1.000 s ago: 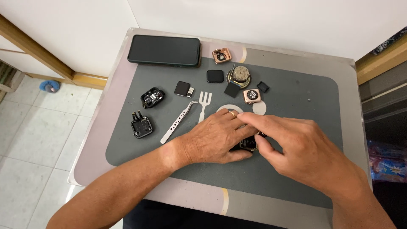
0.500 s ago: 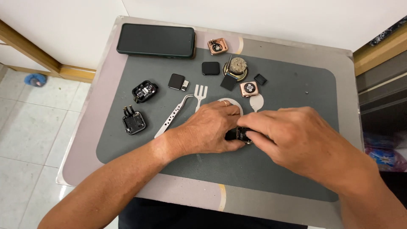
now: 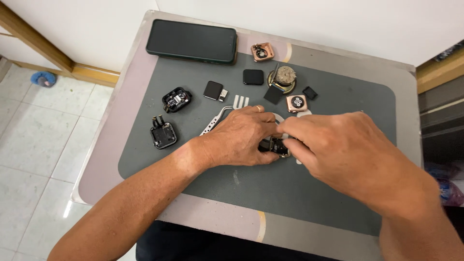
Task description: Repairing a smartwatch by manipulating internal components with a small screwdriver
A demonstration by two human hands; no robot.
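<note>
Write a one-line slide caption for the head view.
Left hand and right hand pinch a small black square watch module over a dark grey work mat.

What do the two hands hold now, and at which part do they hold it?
Both hands pinch one small dark watch case over the mat. The left hand grips its left side, the right hand its right side and top. Fingers hide the exact contact.
</note>
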